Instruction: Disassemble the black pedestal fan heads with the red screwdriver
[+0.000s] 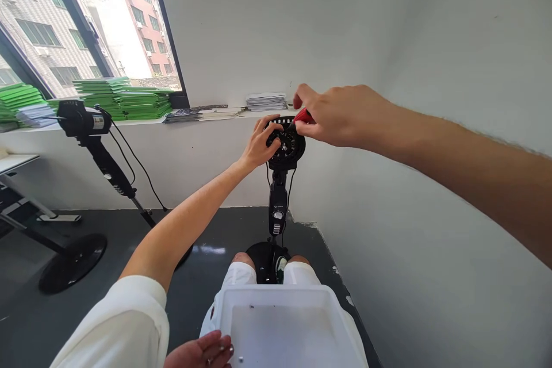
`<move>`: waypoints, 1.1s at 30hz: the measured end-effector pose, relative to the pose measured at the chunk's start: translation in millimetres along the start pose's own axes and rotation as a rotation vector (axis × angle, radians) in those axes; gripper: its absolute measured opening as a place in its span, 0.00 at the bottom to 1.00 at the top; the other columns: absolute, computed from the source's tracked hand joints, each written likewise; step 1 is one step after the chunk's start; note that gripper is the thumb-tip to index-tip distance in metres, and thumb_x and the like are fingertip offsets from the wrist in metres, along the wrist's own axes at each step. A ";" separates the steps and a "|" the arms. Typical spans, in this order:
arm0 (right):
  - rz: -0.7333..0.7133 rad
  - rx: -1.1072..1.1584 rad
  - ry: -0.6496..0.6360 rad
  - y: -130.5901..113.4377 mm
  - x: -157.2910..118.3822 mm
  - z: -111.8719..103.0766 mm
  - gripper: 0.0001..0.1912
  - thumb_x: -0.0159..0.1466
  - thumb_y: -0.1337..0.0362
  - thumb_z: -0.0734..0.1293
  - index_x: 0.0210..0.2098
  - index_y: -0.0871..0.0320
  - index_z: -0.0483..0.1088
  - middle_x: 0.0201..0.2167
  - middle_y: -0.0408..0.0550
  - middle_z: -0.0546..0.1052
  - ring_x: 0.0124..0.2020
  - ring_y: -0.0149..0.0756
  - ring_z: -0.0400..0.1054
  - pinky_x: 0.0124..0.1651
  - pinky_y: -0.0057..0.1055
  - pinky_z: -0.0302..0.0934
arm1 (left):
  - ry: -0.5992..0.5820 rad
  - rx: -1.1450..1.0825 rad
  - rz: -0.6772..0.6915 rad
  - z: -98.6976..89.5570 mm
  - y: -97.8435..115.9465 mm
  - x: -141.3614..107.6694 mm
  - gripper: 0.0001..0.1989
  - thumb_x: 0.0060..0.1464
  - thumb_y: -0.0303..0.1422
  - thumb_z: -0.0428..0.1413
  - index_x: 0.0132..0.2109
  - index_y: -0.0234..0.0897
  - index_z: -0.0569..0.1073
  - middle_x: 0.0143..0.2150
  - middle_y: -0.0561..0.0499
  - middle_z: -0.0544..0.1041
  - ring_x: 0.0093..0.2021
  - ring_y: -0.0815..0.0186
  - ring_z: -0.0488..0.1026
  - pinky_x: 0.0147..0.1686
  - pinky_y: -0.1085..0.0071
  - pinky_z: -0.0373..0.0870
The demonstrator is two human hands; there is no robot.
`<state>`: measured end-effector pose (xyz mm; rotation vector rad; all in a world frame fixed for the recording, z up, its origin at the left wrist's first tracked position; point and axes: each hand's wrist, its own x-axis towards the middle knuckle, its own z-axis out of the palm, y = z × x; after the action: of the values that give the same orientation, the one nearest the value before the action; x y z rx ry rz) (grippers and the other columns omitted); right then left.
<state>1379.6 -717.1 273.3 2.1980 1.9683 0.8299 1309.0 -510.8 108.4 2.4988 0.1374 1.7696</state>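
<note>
A black stand fan (277, 198) without blades or grille stands upright between the wearer's knees. My left hand (261, 144) curls around the left side of its round motor housing (293, 152), thumb across the front. In my right hand (330, 115) is a red-handled screwdriver (303, 117), slanting down-left to the upper part of the housing; its tip is hard to make out. On the lap rests a white plastic tray (330, 305) with a few tiny dark and metallic bits inside. Another person's hand (200, 351) lies palm up at the tray's left edge, small metal pieces on its fingers.
To the left stands a second black fan (106, 167) with a hanging cable. Green packets (142, 103) and paper stacks (266, 102) line the window ledge. A white-topped desk (17, 162) and a round black base (73, 261) are at far left. A wall rises close on the right.
</note>
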 end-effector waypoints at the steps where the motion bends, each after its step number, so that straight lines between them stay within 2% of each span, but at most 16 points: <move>1: 0.000 -0.009 0.015 0.2 0.0 -0.2 0.25 0.69 0.49 0.56 0.55 0.59 0.67 0.30 0.52 0.77 0.32 0.42 0.71 0.33 0.34 0.53 | 0.005 -0.003 -0.004 0.2 0.3 0.0 0.11 0.61 0.31 0.51 0.49 0.41 0.72 0.62 0.43 0.71 0.63 0.55 0.66 0.64 0.52 0.67; 5: 0.024 -0.061 0.100 1.1 -0.3 0.0 0.28 0.71 0.48 0.48 0.45 0.59 0.72 0.31 0.55 0.77 0.34 0.45 0.72 0.35 0.36 0.55 | -0.011 0.024 -0.028 0.8 1.7 -0.3 0.12 0.59 0.29 0.51 0.48 0.41 0.73 0.63 0.44 0.70 0.63 0.54 0.66 0.64 0.51 0.67; 8: -0.026 0.013 0.060 1.9 -0.4 2.1 0.22 0.68 0.48 0.56 0.51 0.55 0.69 0.33 0.50 0.78 0.32 0.42 0.71 0.35 0.35 0.56 | -0.021 0.039 -0.030 0.6 2.3 -1.2 0.12 0.59 0.30 0.51 0.49 0.42 0.72 0.63 0.43 0.69 0.64 0.54 0.65 0.64 0.50 0.67; 10: -0.032 0.024 0.053 1.7 -1.6 2.9 0.23 0.68 0.50 0.57 0.54 0.56 0.67 0.33 0.51 0.79 0.33 0.43 0.71 0.35 0.35 0.56 | -0.015 0.044 -0.027 0.9 1.8 -2.1 0.12 0.60 0.30 0.51 0.49 0.42 0.72 0.63 0.43 0.69 0.64 0.54 0.65 0.64 0.50 0.67; 14: 0.038 -0.018 0.084 0.6 -5.0 2.0 0.26 0.71 0.48 0.51 0.47 0.59 0.72 0.35 0.57 0.79 0.38 0.48 0.73 0.39 0.39 0.57 | -0.001 0.049 -0.011 2.5 -0.4 -4.3 0.11 0.62 0.33 0.51 0.50 0.41 0.72 0.62 0.42 0.69 0.63 0.53 0.66 0.64 0.50 0.66; 18: -0.049 0.033 0.013 -0.9 -7.5 1.1 0.24 0.69 0.51 0.57 0.57 0.58 0.65 0.36 0.53 0.79 0.38 0.45 0.73 0.37 0.36 0.56 | -0.023 0.042 -0.003 2.0 -4.0 -5.9 0.11 0.64 0.37 0.50 0.51 0.43 0.71 0.63 0.43 0.68 0.64 0.52 0.65 0.65 0.49 0.64; 20: -0.067 0.020 0.014 -2.7 -9.5 0.7 0.25 0.70 0.53 0.55 0.60 0.60 0.62 0.36 0.55 0.79 0.37 0.47 0.74 0.35 0.36 0.56 | -0.030 0.036 -0.001 1.5 -5.6 -6.3 0.11 0.65 0.39 0.50 0.51 0.43 0.72 0.63 0.42 0.68 0.65 0.52 0.65 0.66 0.49 0.63; 23: -0.019 -0.020 0.086 -5.1 -12.2 -0.1 0.27 0.73 0.51 0.48 0.50 0.64 0.69 0.38 0.65 0.78 0.43 0.55 0.74 0.38 0.41 0.56 | -0.031 0.033 -0.009 1.4 -6.5 -6.3 0.12 0.66 0.40 0.50 0.50 0.42 0.72 0.63 0.42 0.68 0.65 0.52 0.64 0.66 0.49 0.63; 25: -0.016 -0.009 0.093 -5.5 -12.8 -0.2 0.25 0.72 0.50 0.50 0.46 0.61 0.70 0.39 0.63 0.78 0.43 0.54 0.74 0.39 0.41 0.56 | -0.031 0.033 -0.007 1.4 -6.5 -6.1 0.12 0.65 0.41 0.51 0.50 0.42 0.72 0.63 0.42 0.69 0.65 0.52 0.65 0.65 0.49 0.64; 27: -0.061 0.020 0.053 -5.2 -13.0 0.0 0.22 0.70 0.50 0.55 0.51 0.58 0.67 0.39 0.58 0.79 0.40 0.49 0.74 0.37 0.38 0.55 | -0.026 0.028 0.002 1.4 -6.6 -5.9 0.12 0.65 0.41 0.51 0.50 0.43 0.72 0.63 0.42 0.69 0.64 0.52 0.65 0.65 0.49 0.64; 29: -0.082 0.024 0.031 -5.0 -13.3 -0.2 0.24 0.69 0.51 0.56 0.58 0.58 0.63 0.38 0.57 0.79 0.39 0.48 0.73 0.35 0.37 0.53 | -0.021 0.025 0.002 1.5 -6.9 -5.9 0.12 0.65 0.41 0.51 0.50 0.43 0.72 0.62 0.42 0.69 0.64 0.52 0.66 0.66 0.48 0.64; 30: -0.077 0.016 0.042 -4.9 -13.5 -0.4 0.25 0.70 0.51 0.54 0.57 0.60 0.63 0.38 0.59 0.79 0.39 0.50 0.73 0.35 0.37 0.53 | -0.019 0.027 -0.001 1.6 -7.1 -6.0 0.12 0.65 0.42 0.51 0.49 0.43 0.73 0.62 0.42 0.69 0.64 0.51 0.66 0.65 0.48 0.64; 33: -0.012 0.014 0.094 -4.0 -13.3 -1.1 0.28 0.71 0.49 0.49 0.47 0.62 0.70 0.40 0.65 0.78 0.43 0.55 0.73 0.35 0.39 0.51 | -0.010 0.046 -0.009 2.3 -7.7 -6.5 0.13 0.66 0.44 0.50 0.49 0.43 0.73 0.61 0.42 0.70 0.64 0.50 0.66 0.65 0.47 0.65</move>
<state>1375.1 -729.2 268.1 2.1904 2.0330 0.9372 1308.8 -503.9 100.7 2.5336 0.1913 1.7706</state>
